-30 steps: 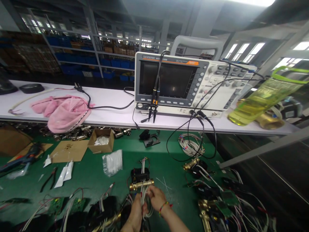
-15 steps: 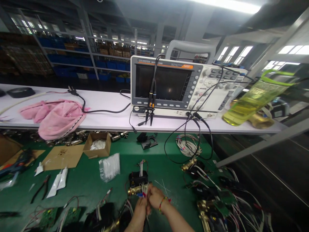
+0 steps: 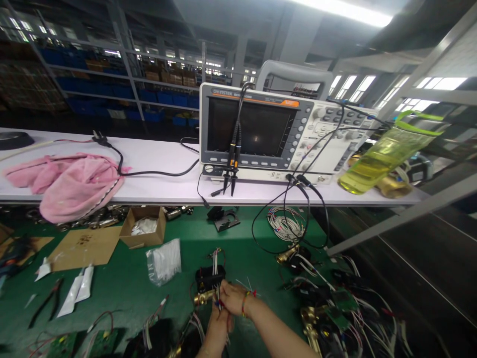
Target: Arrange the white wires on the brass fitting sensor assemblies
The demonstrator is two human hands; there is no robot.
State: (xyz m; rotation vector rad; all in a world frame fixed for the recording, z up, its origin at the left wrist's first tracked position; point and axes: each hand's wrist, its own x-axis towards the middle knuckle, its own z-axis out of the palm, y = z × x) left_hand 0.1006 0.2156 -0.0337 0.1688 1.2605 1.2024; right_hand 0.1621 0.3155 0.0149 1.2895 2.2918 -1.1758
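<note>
Left hand: the left hand (image 3: pixel 219 322) is closed around a bundle of thin wires (image 3: pixel 218 303), low in the head view.
Right hand: the right hand (image 3: pixel 231 297), a beaded bracelet at its wrist, pinches the same wires just above the left one.
Brass fitting: the brass fitting (image 3: pixel 203 298) with its black housing lies on the green desk (image 3: pixel 126 293), touching the fingers.
Beside: a clear plastic bag (image 3: pixel 164 259) to the left, a cardboard box (image 3: pixel 143 226) beyond it.
Right: more brass parts and wired boards (image 3: pixel 335 308).
Far: an oscilloscope (image 3: pixel 279 132) and a pink cloth (image 3: pixel 70 184) on the white shelf (image 3: pixel 160 174).
</note>
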